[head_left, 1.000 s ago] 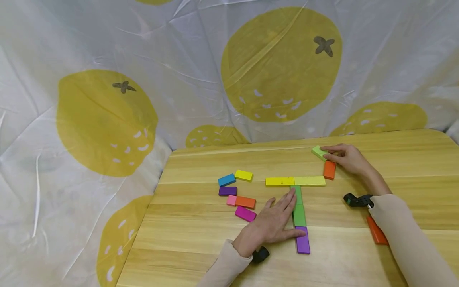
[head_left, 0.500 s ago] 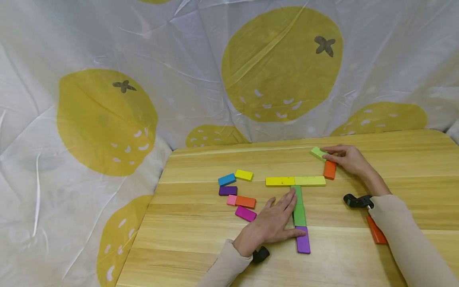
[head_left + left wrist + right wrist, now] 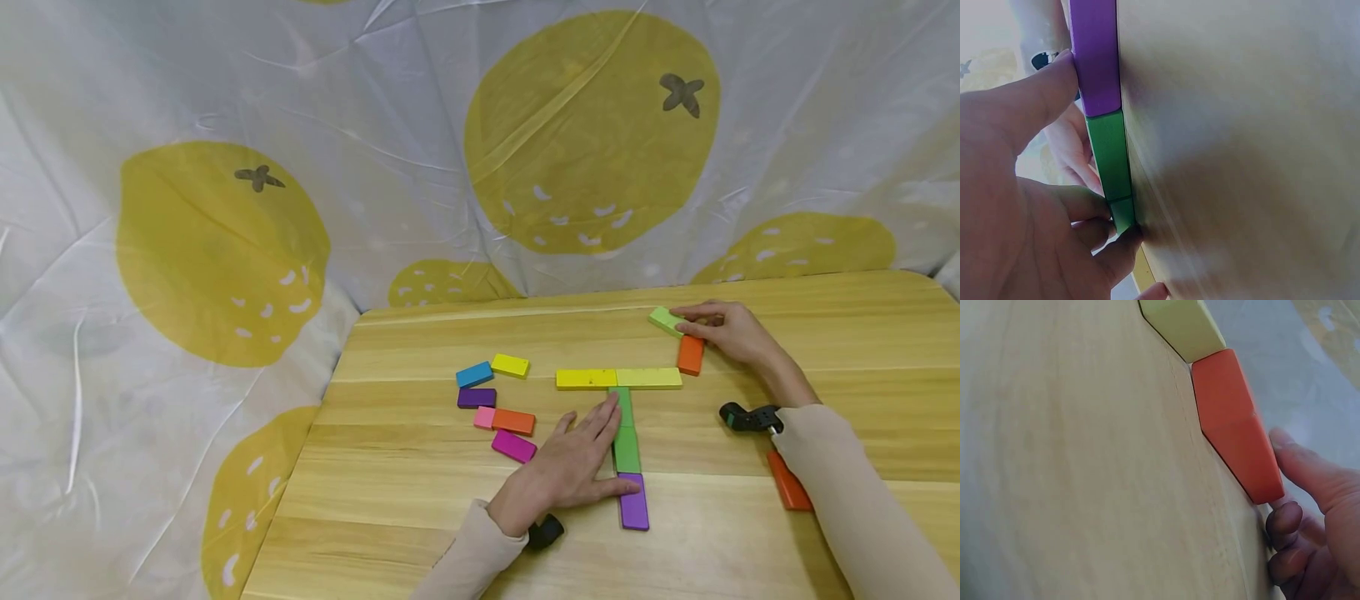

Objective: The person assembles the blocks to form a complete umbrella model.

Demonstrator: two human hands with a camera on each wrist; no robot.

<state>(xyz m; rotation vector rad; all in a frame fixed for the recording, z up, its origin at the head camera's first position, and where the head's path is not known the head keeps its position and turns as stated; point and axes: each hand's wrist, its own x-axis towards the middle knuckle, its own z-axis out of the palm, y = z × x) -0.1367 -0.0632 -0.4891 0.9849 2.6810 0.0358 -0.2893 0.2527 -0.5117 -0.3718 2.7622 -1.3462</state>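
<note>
Several flat colored blocks form a T on the table. A yellow block [image 3: 585,380] and a pale yellow block [image 3: 649,379] make its bar; two green blocks [image 3: 626,450] and a purple block [image 3: 634,505] make its stem. My left hand [image 3: 562,471] rests along the stem, fingers extended against the green blocks and thumb on the purple one. At the back right, my right hand [image 3: 731,333] pinches a light green block [image 3: 664,320] between thumb and fingers. That block meets an orange block [image 3: 690,357], which stands near the bar's right end; the right wrist view shows this orange block close up.
Left of the T lie loose blocks: blue [image 3: 474,375], yellow [image 3: 511,366], dark purple [image 3: 477,398], pink [image 3: 484,418], orange [image 3: 513,422] and magenta [image 3: 513,447]. A red-orange block [image 3: 787,483] is partly under the right sleeve. A lemon-print curtain [image 3: 375,167] hangs behind the table.
The light green block has shifted very slightly left in the right hand's pinch. Both hands and the other blocks stay in nearly the same places.
</note>
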